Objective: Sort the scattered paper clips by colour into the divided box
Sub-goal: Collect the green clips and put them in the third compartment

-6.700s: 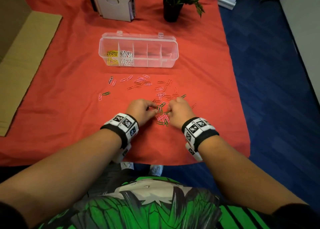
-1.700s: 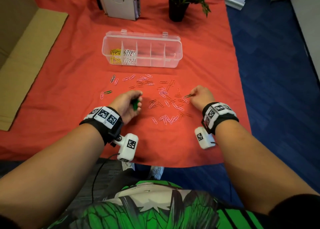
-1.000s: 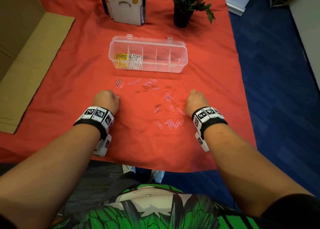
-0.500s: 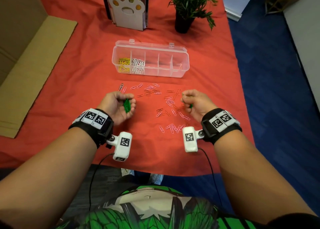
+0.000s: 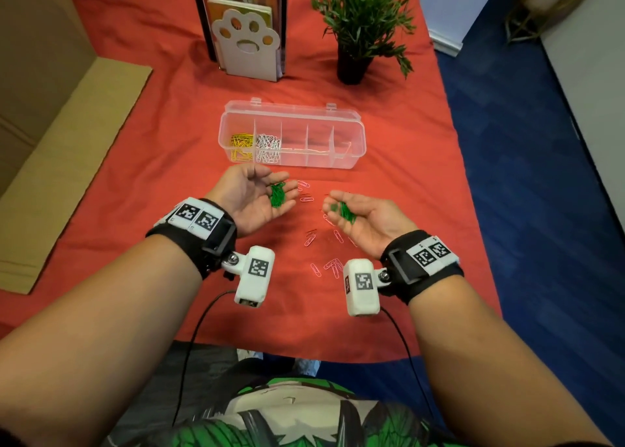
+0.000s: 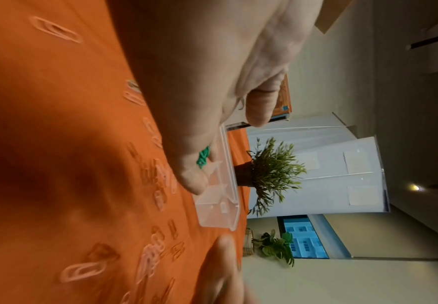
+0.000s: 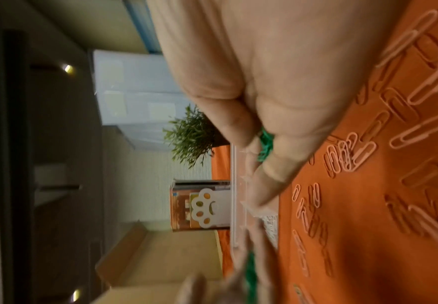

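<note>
While both palms are facing up, each one is cupping a little pile of green clips.

The left hand (image 5: 252, 196) is carrying green clips (image 5: 278, 194) on loosely spread fingers, and the right hand (image 5: 367, 221) is doing the same with its own green bunch (image 5: 345, 211). The divided box (image 5: 351, 149) is sitting at 12 o'clock from the hands, with yellow clips (image 5: 241, 146) and white clips (image 5: 268, 147) filling its 2 leftmost compartments. Pink clips (image 5: 329, 265) are lying scattered on the red cloth (image 5: 135, 149) between the wrists.

Both the left hand (image 5: 252, 198) and the right hand (image 5: 363, 221) have turned palm-up, baring gathered green clips (image 5: 278, 194).
</note>
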Tool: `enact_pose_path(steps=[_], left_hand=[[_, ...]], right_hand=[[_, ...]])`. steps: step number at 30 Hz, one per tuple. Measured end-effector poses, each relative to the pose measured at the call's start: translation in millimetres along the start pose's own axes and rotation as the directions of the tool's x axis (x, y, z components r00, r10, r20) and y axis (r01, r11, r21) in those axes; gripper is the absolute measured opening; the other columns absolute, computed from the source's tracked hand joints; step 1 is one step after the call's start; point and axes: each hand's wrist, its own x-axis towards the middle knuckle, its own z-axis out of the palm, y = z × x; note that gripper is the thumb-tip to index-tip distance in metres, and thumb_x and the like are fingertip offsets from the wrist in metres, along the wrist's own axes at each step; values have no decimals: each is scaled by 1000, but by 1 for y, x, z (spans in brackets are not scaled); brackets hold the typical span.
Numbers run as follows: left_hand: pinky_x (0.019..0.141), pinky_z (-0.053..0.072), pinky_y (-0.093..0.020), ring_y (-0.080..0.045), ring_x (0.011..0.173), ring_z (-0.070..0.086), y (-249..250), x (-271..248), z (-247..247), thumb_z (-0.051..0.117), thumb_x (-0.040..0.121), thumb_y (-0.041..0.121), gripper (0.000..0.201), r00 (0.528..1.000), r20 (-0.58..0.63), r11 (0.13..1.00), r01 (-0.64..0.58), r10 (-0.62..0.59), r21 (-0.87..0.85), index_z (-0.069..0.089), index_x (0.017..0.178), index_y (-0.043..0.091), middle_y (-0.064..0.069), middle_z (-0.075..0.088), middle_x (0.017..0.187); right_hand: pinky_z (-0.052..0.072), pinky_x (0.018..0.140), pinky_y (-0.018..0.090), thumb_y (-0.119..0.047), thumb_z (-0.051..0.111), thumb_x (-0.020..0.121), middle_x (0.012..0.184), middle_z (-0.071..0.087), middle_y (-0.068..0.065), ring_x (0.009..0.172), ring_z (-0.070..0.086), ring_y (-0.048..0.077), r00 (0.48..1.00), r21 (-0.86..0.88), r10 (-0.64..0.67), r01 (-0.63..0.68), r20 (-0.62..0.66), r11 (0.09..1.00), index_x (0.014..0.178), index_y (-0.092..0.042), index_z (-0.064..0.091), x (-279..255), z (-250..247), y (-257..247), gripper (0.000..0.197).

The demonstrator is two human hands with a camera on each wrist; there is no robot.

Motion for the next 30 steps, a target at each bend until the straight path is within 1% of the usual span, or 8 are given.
enact_pose_path(steps=[6, 11, 14, 16, 18, 24, 26, 30], left_hand=[[94, 40, -34, -19, 83, 49, 50, 24, 44, 38, 80, 20, 12, 994, 3, 994, -112, 112, 12, 43, 72, 13, -5, 45, 79], [117, 11, -52, -34, 142, 16, 63, 36, 62, 49, 76, 7, 8, 959, -175, 974, -215, 223, 68, 47, 84, 5, -20, 30, 143], [114, 26, -44, -26, 120, 50, 61, 40, 54, 47, 78, 0, 12, 914, -255, 943, -270, 315, 196, 56, 86, 3, -13, 52, 127], [92, 45, -33, -15, 80, 55, 56, 43, 37, 47, 81, -1, 16, 881, -256, 886, -297, 399, 357, 58, 84, 10, -1, 58, 88], [71, 47, -29, -14, 72, 53, 45, 43, 10, 50, 83, 1, 20, 823, -279, 794, -297, 495, 531, 61, 94, 12, 0, 57, 79], [84, 48, -31, -28, 90, 65, 15, 21, -83, 56, 80, 5, 23, 658, -377, 525, -32, 652, 851, 69, 98, 8, -16, 71, 98], [86, 49, -34, -32, 93, 65, 13, 15, -100, 57, 80, 6, 22, 641, -407, 495, 47, 651, 867, 70, 96, 8, -18, 71, 99], [85, 47, -30, -29, 96, 65, 9, 11, -111, 61, 81, 12, 18, 673, -392, 417, 135, 627, 899, 72, 95, 11, -14, 72, 100]], right_hand=[[47, 46, 17, 15, 26, 91, 78, 50, 8, 63, 48, 15, 985, -365, -59, -5, -164, 931, 89, -5, 52, 2, -2, 4, 33], [48, 61, 20, 14, 26, 93, 81, 52, 7, 71, 52, 13, 983, -553, -78, -28, -168, 833, 104, -3, 51, 1, -7, 3, 32], [52, 52, 16, 15, 27, 91, 83, 52, 8, 68, 54, 14, 973, -623, -151, 7, -177, 782, 102, -3, 50, 7, -4, -3, 31], [50, 47, 14, 14, 28, 91, 80, 50, 6, 63, 53, 15, 952, -681, -258, 78, -167, 728, 90, -7, 51, 14, 4, -9, 32], [49, 46, 14, 13, 29, 91, 77, 50, 4, 60, 51, 14, 922, -733, -370, 171, -116, 658, 86, -9, 52, 25, 19, -15, 32], [58, 77, 37, 6, 33, 88, 100, 60, 13, 73, 62, 18, 744, -879, -663, 369, 85, 302, 87, -19, 58, 76, 78, -29, 35], [51, 89, 31, 7, 35, 86, 111, 58, 15, 91, 62, 24, 697, -917, -700, 366, 155, 161, 101, -8, 61, 90, 93, -26, 34], [34, 104, 27, 6, 40, 87, 134, 46, 17, 123, 47, 27, 815, -979, -546, 201, 192, -45, 132, -4, 46, 110, 107, -16, 47]])
